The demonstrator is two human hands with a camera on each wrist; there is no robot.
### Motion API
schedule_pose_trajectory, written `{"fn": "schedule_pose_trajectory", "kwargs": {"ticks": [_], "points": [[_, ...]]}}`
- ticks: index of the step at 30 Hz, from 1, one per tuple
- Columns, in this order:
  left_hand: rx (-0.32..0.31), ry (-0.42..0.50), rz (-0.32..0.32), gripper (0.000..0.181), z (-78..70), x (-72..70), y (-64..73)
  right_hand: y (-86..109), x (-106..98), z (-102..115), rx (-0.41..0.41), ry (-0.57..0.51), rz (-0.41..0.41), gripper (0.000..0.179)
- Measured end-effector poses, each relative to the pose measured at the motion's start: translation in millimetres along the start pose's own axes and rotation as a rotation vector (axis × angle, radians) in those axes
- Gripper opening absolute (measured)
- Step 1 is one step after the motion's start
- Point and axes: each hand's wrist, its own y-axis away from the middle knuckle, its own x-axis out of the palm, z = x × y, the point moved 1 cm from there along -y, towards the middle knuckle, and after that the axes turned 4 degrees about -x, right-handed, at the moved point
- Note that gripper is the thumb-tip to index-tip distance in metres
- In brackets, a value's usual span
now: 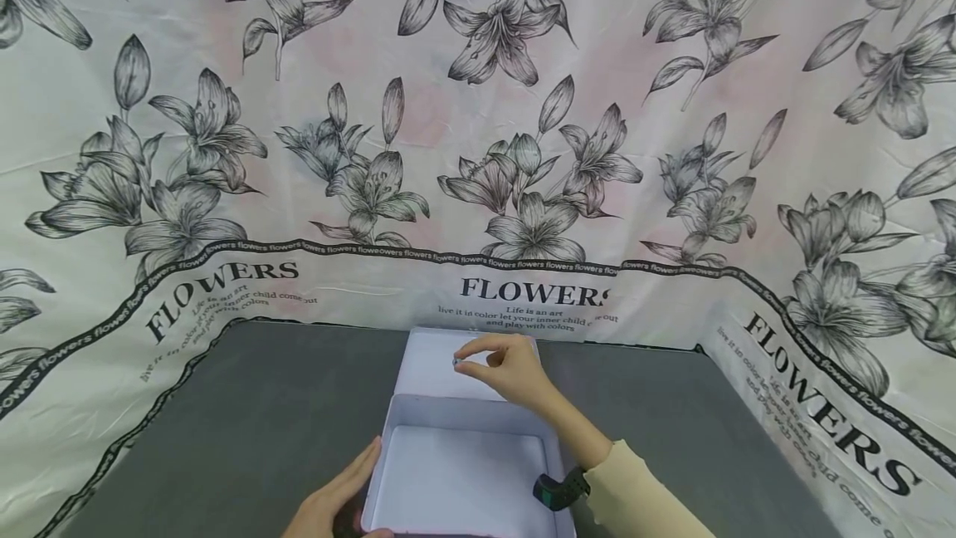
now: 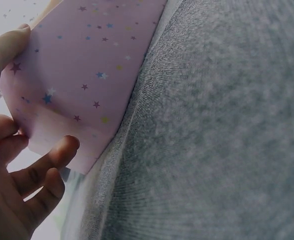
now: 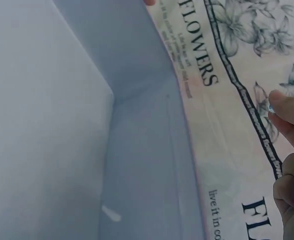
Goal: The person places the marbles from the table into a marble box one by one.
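My right hand is raised over the lid behind the box. Between thumb and forefinger it pinches a tiny shiny, bluish clear piece, mostly covered by the fingertips; I cannot tell its kind. In the right wrist view the same piece glints at the fingertips. The box stands open, pale inside, with no contents showing. Its outside is pink with small coloured stars. My left hand grips the box's near left corner, thumb on the front and fingers along the left wall.
Behind the box the pale lid lies back from its far wall. Grey cloth covers the table on both sides. A white sheet printed with flowers rises around the back and sides. A black band circles my right wrist.
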Motion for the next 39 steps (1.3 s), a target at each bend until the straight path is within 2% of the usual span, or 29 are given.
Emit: {"fn": "schedule_pose_trajectory", "kwargs": {"ticks": [3, 7, 10, 16, 19, 24, 28, 30, 33, 37, 39], "points": [[0.01, -0.005, -0.007, 0.092, 0.3, 0.8, -0.4, -3.8, 13, -15, -0.033, 0.006, 0.025, 0.015], [-0.048, 0.016, 0.028, 0.09, -2.8, -0.6, -1.0, -4.0, 28, -22, -0.069, 0.014, 0.079, 0.018], [-0.054, 0.013, 0.039, 0.089, -3.4, -1.0, -1.5, -1.6, 38, -25, -0.098, 0.006, 0.124, 0.019], [0.018, -0.025, -0.012, 0.09, -2.1, 0.6, -2.2, 2.6, 51, -25, -0.15, 0.025, 0.197, 0.014], [0.038, -0.007, -0.02, 0.09, -1.0, 1.4, -2.4, 5.2, 56, -24, -0.187, 0.043, 0.239, 0.013], [0.097, 0.043, 0.038, 0.089, 4.7, 1.4, -2.7, 12.8, 65, -25, -0.225, 0.03, 0.331, 0.01], [0.128, 0.052, 0.089, 0.09, 9.5, -0.5, -2.4, 19.7, 74, -30, -0.218, 0.069, 0.453, 0.009], [0.124, 0.052, 0.099, 0.085, 9.3, -1.3, -1.5, 22.5, 78, -33, -0.228, 0.129, 0.512, 0.008], [0.061, 0.088, 0.135, 0.084, 5.5, -3.1, -0.7, 25.5, 82, -35, -0.258, 0.225, 0.573, 0.007], [-0.037, 0.223, 0.219, 0.09, 0.5, -5.7, 3.0, 27.0, 83, -36, -0.294, 0.295, 0.606, 0.008], [-0.063, 0.267, 0.237, 0.094, -0.5, -6.0, 4.3, 26.4, 82, -35, -0.304, 0.302, 0.61, 0.009]]}}
